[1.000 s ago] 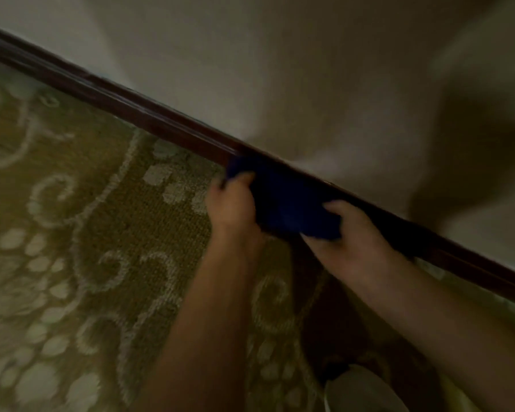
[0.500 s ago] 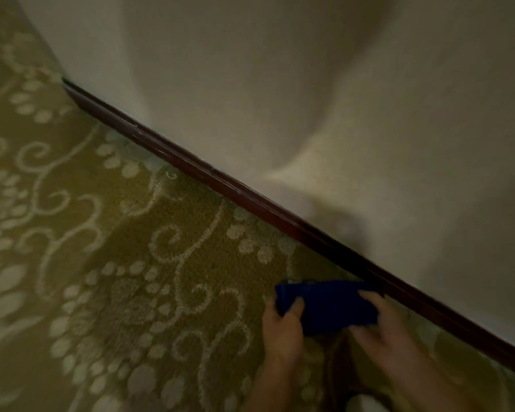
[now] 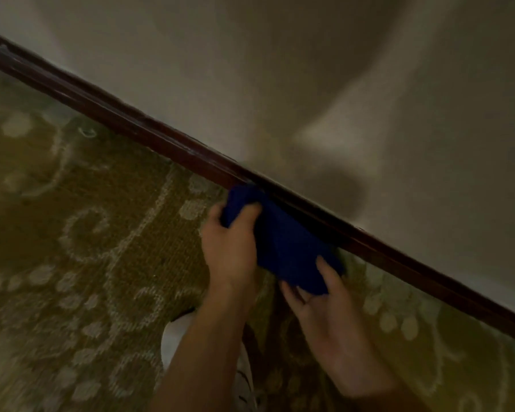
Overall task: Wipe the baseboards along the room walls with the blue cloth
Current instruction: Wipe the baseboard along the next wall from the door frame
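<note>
Blue cloth [image 3: 283, 248] pressed against the dark baseboard [image 3: 149, 135] partway along the wall [image 3: 280, 69], above patterned carpet [image 3: 72, 233], left hand [image 3: 231, 248] clenched on its upper end, right hand [image 3: 336, 331] loosely pinching its lower edge, wiping apparently mid-run, long stretches on both sides seemingly left.

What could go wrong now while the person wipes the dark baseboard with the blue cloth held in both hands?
1. The blue cloth is bunched; only its upper edge seems to meet the baseboard, so the lower face near the carpet may be missed.
2. The right hand holds only the cloth's lower corner with its fingertips; that grip may slip, leaving the left hand to wipe alone.
3. The light is dim, so remaining dust may be overlooked.
</note>
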A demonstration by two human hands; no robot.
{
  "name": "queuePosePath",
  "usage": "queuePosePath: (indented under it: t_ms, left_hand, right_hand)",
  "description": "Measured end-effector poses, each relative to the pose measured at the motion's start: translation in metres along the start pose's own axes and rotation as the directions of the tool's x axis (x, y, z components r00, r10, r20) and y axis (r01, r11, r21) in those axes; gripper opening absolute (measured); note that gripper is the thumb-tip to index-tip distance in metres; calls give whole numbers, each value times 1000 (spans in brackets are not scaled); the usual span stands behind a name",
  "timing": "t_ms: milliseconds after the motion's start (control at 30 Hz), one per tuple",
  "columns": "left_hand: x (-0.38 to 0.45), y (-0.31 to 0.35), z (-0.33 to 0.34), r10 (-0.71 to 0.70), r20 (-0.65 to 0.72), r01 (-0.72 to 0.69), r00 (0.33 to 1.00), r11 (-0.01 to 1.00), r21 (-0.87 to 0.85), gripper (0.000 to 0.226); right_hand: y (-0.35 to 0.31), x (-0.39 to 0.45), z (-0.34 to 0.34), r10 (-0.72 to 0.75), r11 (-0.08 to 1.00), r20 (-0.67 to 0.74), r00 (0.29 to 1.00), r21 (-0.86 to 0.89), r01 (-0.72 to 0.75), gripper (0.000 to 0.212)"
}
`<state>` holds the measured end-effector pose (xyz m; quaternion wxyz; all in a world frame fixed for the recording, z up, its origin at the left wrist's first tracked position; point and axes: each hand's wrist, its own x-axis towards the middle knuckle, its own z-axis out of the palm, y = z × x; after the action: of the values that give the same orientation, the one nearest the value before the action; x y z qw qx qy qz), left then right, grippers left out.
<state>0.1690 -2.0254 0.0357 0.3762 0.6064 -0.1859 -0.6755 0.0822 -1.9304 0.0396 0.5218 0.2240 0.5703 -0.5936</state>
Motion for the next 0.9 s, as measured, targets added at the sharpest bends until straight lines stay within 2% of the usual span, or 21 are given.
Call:
queuePosePath:
  t_ms: [67,133,200,267,367,500,567,600,633,667,733,800,833,867,900]
  left_hand:
    - [18,7,4,37,-93,-38,995,999,-18,17]
    - [33,16,7,69,-113,-66,991,997,30,15]
    - [39,18,9,106,-118,-97,987,992,78,7]
    - [37,13,14,110,-118,-99,987,991,91,13]
    - [24,-9,30,30,-81,-21,996,993,114,14]
    - [0,-29,49,-103,53,90,993,973,211,13]
    - [3,-23,43,-91,11,88,996,978,190,18]
    - [10,-14,37,-49,-58,58,997,986,158,21]
    - [20,-3,30,4,-139,14,990,992,127,22]
    - [31,7,23,48,-209,-28,977,995,98,21]
    - [45,22,16,95,-270,-81,958,995,63,18]
    - [44,19,20,113,-268,-103,957,993,52,17]
    - [38,11,26,118,-253,-109,960,993,52,17]
    - [29,-1,34,113,-228,-104,967,993,54,16]
    - [19,-15,44,88,-193,-77,977,995,61,15]
  right_hand:
    - [4,1,19,2,999,84,996,-41,1,49]
    - [4,7,36,-16,1000,79,997,-25,18,45]
    - [1,11,43,-23,1000,21,1000,7,23,44]
    - [-1,12,35,-39,999,-23,999,4,39,39]
    - [-9,9,11,-119,991,-156,981,35,126,30]
    - [-25,4,-8,-167,974,-317,934,91,206,24]
    - [-25,5,0,-178,977,-260,949,71,202,28]
    - [-23,7,9,-169,979,-178,969,81,186,28]
    - [-19,7,21,-139,981,-120,983,117,153,24]
    - [-18,11,34,-50,969,-122,991,233,78,24]
    - [-5,16,50,24,956,-34,999,294,-13,32]
    - [-8,22,44,-4,967,-20,1000,253,9,45]
    - [-13,25,37,47,961,-55,997,277,-30,48]
    - [-22,30,26,43,955,-157,987,296,5,47]
    - [-30,27,13,-27,947,-189,982,311,86,43]
